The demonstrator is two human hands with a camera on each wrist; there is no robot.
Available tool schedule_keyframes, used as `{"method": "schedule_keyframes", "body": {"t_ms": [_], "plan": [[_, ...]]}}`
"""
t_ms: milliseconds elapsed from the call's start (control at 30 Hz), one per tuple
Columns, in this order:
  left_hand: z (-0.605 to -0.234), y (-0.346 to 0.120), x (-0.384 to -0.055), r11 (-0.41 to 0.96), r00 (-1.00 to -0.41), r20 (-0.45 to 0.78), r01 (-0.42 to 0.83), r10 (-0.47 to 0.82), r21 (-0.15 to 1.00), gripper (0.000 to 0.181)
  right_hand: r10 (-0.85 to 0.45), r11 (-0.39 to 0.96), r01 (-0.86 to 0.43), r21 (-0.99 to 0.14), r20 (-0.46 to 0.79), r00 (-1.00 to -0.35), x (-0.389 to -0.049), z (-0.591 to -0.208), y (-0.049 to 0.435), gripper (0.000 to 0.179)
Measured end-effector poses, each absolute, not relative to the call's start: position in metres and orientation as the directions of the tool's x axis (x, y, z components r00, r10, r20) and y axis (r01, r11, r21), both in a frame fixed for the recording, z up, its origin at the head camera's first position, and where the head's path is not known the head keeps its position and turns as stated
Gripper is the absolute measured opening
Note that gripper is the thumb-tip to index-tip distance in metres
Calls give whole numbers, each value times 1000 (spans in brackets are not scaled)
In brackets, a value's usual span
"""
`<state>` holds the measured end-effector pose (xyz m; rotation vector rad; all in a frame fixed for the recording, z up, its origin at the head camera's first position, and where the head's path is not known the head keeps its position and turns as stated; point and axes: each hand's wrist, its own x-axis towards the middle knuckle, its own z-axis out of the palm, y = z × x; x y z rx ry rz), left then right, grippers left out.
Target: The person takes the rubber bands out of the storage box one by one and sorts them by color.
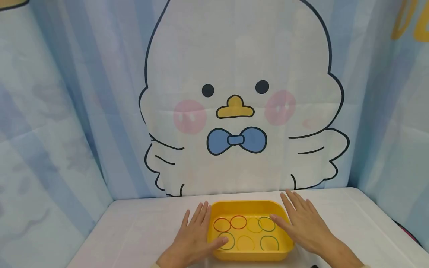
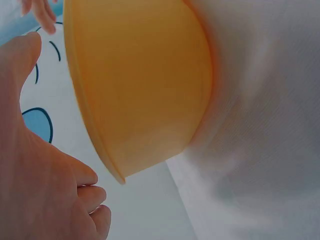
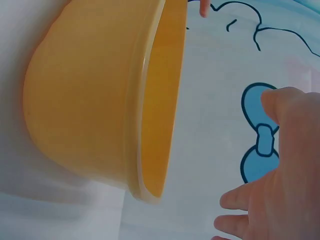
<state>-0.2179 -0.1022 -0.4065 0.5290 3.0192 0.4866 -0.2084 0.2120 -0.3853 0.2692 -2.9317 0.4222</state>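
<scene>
A yellow plastic tray [image 1: 253, 256] stands on the white table. Inside it lie several thin rings: two red rings [image 1: 238, 215] at the back left, green rings [image 1: 269, 236] at front and back, and yellow rings that blend into the tray floor. My left hand [image 1: 193, 238], fingers straight and thumb spread, is at the tray's left side, its thumb over the front left corner. On the opposite side my right hand [image 1: 306, 225] is spread over the right rim, thumb above the inside. Neither hand holds anything. Both wrist views show the tray's outer wall [image 2: 140, 85] beside the hand.
The white tablecloth [image 1: 127, 230] extends to both sides of the tray. Behind it hangs a cloth backdrop [image 1: 234, 171] with a cartoon bird and blue bow tie. Side curtains [image 1: 399, 149] flank the table. A small dark object [image 1: 314, 266] shows at the bottom edge.
</scene>
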Motion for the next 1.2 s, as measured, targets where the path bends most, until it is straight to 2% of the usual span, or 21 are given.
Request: {"method": "schedule_keyframes", "body": {"t_ms": [333,700,900,1200], "plan": [[-413,-94,-214,897,-938,-31,321,346,303,113,-148,933,-200,-299,187,-971,-210,-384,210,90],[-420,-91,-214,896,-946,-26,297,323,329,120,-130,885,-171,-433,122,-984,-216,-374,204,85],[-422,-91,-214,896,-949,-27,286,313,339,121,-145,829,-213,-517,169,-975,-219,-371,198,72],[-422,-92,-214,902,-941,-14,320,338,290,121,-155,754,-242,-610,193,-969,-228,-372,189,36]]}}
